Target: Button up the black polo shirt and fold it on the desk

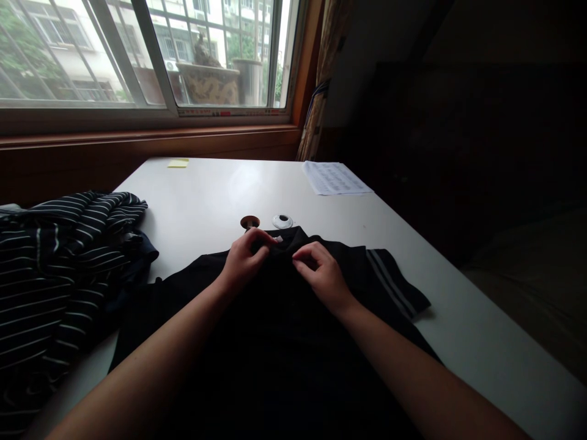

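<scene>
Reaches with both bare arms over a black shirt (275, 330), spread on a white table (403, 238) with its collar (298, 238) toward the window (220, 36). Bends the left hand (241, 263) over the left side of the collar, thumb and forefinger curved toward each other just beside a small pale label (277, 239). Cannot tell, against such dark cloth, about any fold caught between those two tips. Pinches the shirt at the right side of the collar with the right hand (326, 278), thumb and forefinger tips together. Holds the two hands near each other, not touching.

Shows a short sleeve (397, 281) out to the right, marked with two grey stripes. Loses the shirt's lower part in shadow between the forearms.

Has a round hole (250, 220) in the tabletop just beyond the left hand, and beside it a round pale cover (277, 222) with a dark opening of its own. Includes striped clothes (59, 263) heaped at the left, black with thin white lines, near the shirt. Bears, toward the table's far edge, a yellow note (178, 163) on the left and printed papers (337, 178) on the right, too small to read. Looks out through the window past metal bars, with a planter (208, 84) outside near the glass. Falls into near darkness right of a patterned curtain (316, 116).
</scene>
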Available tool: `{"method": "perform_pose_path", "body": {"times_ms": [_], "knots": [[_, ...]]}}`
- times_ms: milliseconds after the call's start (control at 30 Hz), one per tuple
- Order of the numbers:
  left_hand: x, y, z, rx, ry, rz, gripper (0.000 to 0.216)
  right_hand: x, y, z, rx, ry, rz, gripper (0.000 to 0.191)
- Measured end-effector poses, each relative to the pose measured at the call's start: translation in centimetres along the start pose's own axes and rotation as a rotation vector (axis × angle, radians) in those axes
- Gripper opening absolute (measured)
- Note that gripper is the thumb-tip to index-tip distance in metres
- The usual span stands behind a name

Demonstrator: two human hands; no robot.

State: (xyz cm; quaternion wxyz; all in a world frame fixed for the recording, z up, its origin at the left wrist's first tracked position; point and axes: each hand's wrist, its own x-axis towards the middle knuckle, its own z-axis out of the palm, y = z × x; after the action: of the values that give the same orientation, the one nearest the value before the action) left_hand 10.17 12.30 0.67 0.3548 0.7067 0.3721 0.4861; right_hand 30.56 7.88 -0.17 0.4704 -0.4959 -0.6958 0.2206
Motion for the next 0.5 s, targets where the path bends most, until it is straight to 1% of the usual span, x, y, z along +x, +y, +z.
{"method": "perform_pose_path", "body": {"times_ms": [133,200,367,500], "knots": [[0.1,-0.7,0.1,0.289,0.057,0.082,0.025,0.1,0.1,0.0,-0.031,-0.007,0.004,0.012],[0.1,-1.2,0.2,0.439,0.039,0.103,0.026,0.1,0.1,-0.1,-0.047,-0.015,-0.006,0.015],[-0.2,-1.7,0.5,0.728,-0.025,0.088,0.018,0.1,0.0,-0.1,-0.119,-0.03,-0.068,0.022],[-0.4,-1.9,0.3,0.912,-0.029,0.075,0.023,0.0,0.3,-0.1,-0.192,-0.063,-0.11,0.025]]}}
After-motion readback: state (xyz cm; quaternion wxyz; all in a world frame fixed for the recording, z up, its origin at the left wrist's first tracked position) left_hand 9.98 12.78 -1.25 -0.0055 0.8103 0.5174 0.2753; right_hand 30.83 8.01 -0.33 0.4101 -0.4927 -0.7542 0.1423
